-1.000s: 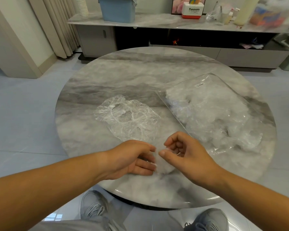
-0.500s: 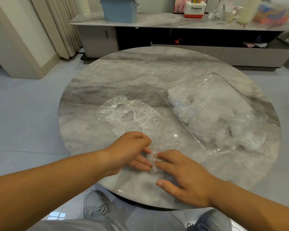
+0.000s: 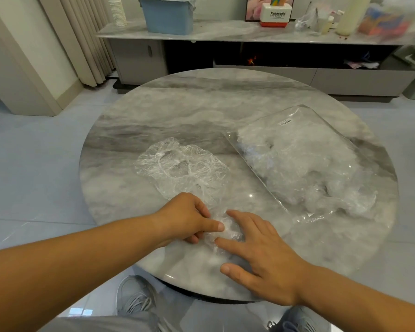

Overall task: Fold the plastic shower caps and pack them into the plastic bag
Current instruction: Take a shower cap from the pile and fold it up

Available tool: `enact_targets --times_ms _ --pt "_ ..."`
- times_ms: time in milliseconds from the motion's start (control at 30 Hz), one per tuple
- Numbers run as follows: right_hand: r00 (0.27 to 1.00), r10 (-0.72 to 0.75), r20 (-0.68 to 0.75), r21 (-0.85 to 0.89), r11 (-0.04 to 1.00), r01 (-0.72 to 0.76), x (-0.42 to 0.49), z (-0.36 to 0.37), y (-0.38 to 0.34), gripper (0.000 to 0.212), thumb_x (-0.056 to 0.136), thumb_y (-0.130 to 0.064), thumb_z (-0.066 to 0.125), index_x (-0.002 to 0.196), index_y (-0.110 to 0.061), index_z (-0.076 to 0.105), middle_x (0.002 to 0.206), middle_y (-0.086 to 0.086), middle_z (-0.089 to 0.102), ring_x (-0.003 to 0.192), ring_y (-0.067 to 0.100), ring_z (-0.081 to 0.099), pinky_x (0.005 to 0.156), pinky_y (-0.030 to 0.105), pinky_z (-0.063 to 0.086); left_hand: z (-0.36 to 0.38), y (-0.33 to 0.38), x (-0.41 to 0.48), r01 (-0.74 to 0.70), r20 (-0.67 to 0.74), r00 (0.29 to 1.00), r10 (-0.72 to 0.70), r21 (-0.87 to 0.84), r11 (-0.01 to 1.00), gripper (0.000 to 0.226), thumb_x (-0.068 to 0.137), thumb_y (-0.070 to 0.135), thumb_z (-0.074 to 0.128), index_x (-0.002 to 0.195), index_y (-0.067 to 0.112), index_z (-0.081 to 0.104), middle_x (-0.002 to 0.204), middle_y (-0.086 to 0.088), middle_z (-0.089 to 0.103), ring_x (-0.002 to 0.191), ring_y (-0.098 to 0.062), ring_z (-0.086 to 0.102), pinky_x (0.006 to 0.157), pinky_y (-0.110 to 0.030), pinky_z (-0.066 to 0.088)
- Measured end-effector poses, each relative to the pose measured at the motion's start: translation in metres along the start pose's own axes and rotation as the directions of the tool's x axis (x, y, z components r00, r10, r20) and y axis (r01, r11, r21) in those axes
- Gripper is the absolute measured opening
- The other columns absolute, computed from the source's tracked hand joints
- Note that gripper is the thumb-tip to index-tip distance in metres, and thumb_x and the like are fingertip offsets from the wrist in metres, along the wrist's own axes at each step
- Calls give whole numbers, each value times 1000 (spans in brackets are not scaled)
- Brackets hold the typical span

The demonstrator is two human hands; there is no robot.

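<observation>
Presently a small folded cap (image 3: 225,230) is found near the front edge of the table (image 3: 201,104), between the two hands. It is pinched at its left side by the left hand (image 3: 185,219), whose fingers are curled about the film. It is pressed from the right by the right hand (image 3: 259,255), which is held flat and spread wide, with the fingertips (image 3: 221,240) laid on the plastic.

A second cap (image 3: 180,168) lies spread and unfolded just beyond the left hand. Whether its near edge touches the folded one cannot be told, the film being clear. The bag (image 3: 304,164) lies to the right, apart from both hands and already well filled. Crumpled plastic is seen bulging at its near right end, which is judged to be the mouth.

The step in hand is judged to be the flattening of the fold. It is recommended that:

- Air be pressed out towards the elastic rim, so that the bundle does not spring back.
- The pinch be kept until the flat hand has borne down fully.
- The bundle be lifted with the fold held closed, since thin film is expected to unfurl once released.
- The bag's mouth be held wide with one hand before insertion, lest the caps already packed be dragged out.
- The unfolded cap be kept clear of the fingers, as static cling is likely.
</observation>
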State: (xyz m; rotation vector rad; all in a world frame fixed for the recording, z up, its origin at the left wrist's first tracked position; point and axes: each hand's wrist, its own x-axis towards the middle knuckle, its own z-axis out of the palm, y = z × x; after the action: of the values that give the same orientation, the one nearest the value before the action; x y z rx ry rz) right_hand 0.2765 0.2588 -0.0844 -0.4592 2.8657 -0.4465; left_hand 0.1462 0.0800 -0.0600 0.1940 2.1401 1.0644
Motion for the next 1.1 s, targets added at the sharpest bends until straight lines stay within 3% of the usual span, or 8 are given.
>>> enact_targets --times_ms 233,333,467,600,767,900,1000,1100 --pt "1000 -15 -15 113 993 17 -8 -1 2 57 96 -73 31 149 -53 34 167 -9 -14 151 5 -15 118 23 -4 6 5 3 -16 59 998 11 80 997 32 78 23 87 68 16 58 49 6 56 47 -8 55 56 -25 54" --pt "991 52 -125 370 929 -2 -13 -7 1 54 92 -72 44 143 -56 43 166 -18 0 152 -1 -2 120 23 12 3 12 2 -39 45 998 42 -69 997 32 81 17 84 67 16 56 57 1 57 57 -16 61 70 -37 58" --pt "894 421 -156 838 535 -106 -15 -36 -10 34 88 -69 58 120 -59 63 148 -26 45 132 -15 41 114 25 39 5 33 -3 -94 6 994 106 -401 911 25 86 14 79 76 11 56 64 -5 60 61 -18 62 75 -39 60" --pt "863 496 -99 985 173 13 -19 -60 -8 37 79 -53 60 109 -39 78 117 -17 72 114 3 65 106 42 51 20 56 -14 -163 -16 984 180 -511 844 24 88 15 75 75 13 55 66 -1 62 58 -10 62 73 -32 60" --pt "777 559 -288 928 362 83 -40 -81 2 40 86 -48 48 103 -30 80 106 -11 76 105 11 70 91 34 57 45 82 -20 -180 41 972 233 -507 843 22 92 27 71 96 6 65 87 -6 74 76 -14 71 74 -28 58" --pt "524 698 -488 857 498 134 -68 -96 39 51 100 -53 42 81 -24 79 91 0 77 80 15 70 71 26 58 63 100 -18 -346 32 931 364 -240 907 32 98 42 57 102 16 73 105 10 74 103 -2 67 91 -25 51" --pt "322 785 -530 846 518 131 -91 -106 78 59 100 -49 33 68 -23 75 80 0 73 71 17 64 65 38 56 76 105 -19 -526 123 849 513 124 841 32 101 52 45 121 40 67 150 26 39 136 13 33 109 -19 28" --pt "252 850 -463 874 485 -29 -108 -103 109 69 102 -56 26 68 -20 73 78 0 71 70 21 64 69 44 57 91 108 -17 -642 281 765 579 385 663 50 101 60 32 146 42 47 165 24 -10 147 10 -16 120 -23 0"
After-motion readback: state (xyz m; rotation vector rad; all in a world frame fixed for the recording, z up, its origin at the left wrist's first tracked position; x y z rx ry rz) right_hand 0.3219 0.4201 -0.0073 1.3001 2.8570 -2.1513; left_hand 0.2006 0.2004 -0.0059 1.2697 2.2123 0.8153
